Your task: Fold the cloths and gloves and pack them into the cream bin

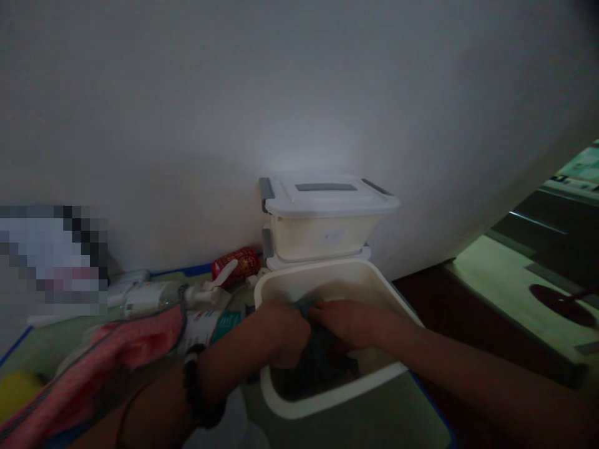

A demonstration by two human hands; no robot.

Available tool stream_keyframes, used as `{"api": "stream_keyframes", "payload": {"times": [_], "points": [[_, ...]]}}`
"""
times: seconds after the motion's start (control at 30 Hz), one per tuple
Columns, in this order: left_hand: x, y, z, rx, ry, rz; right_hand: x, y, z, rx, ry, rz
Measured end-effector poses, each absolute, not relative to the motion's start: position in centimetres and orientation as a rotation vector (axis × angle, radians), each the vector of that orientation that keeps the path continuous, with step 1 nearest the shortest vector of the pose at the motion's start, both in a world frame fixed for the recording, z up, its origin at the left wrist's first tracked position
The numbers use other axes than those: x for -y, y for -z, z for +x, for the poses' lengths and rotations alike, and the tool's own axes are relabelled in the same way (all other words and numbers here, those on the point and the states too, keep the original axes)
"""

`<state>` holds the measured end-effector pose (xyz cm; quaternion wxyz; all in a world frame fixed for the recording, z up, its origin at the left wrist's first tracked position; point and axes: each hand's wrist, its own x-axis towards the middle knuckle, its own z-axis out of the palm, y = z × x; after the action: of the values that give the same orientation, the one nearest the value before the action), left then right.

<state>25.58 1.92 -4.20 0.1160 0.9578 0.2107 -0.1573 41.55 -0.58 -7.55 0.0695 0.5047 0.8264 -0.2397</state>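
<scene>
Both of my hands are inside a white plastic bin (322,408) that has rounded corners. My left hand (284,335) is closed in a fist, wrapped round a dark grey-green cloth (322,358). At the cloth's upper end my right hand (349,321) pinches it with bent fingers, close to the left hand. The cloth hangs bunched down to the bin's floor. How much of it lies under my hands is hidden, and the bin's inside is dim.
Behind the bin, lidded storage boxes (327,234) are stacked against the wall. To the left lie a red can (236,265), a clear pump bottle (152,298), a white-and-teal packet (206,327), a pink towel (135,343) and a yellow object (19,393). The table edge drops off at right.
</scene>
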Motion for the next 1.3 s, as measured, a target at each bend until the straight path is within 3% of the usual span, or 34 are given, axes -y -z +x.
{"api": "stream_keyframes", "payload": {"times": [0.33, 0.6, 0.8, 1.07, 1.3], "points": [[-2.1, 5.5, 25.7, -0.621, 0.168, 2.871, -0.2, 6.7, 41.1, -2.348, 0.698, 1.488], [-1.6, 4.4, 22.1, -0.928, -0.501, 2.850, 0.0, 7.6, 42.6, -2.384, 0.693, 1.504], [-0.5, 6.3, 17.1, -0.693, -0.885, 2.646, 0.3, 7.8, 42.3, -2.486, 0.690, 1.444], [-1.0, 8.3, 16.8, -0.904, -0.722, 2.396, 0.4, 7.2, 41.9, -2.542, 0.642, 1.431], [-0.4, 7.0, 14.7, -0.934, -0.640, 2.464, 0.9, 5.8, 42.1, -2.626, 0.511, 1.617]]}}
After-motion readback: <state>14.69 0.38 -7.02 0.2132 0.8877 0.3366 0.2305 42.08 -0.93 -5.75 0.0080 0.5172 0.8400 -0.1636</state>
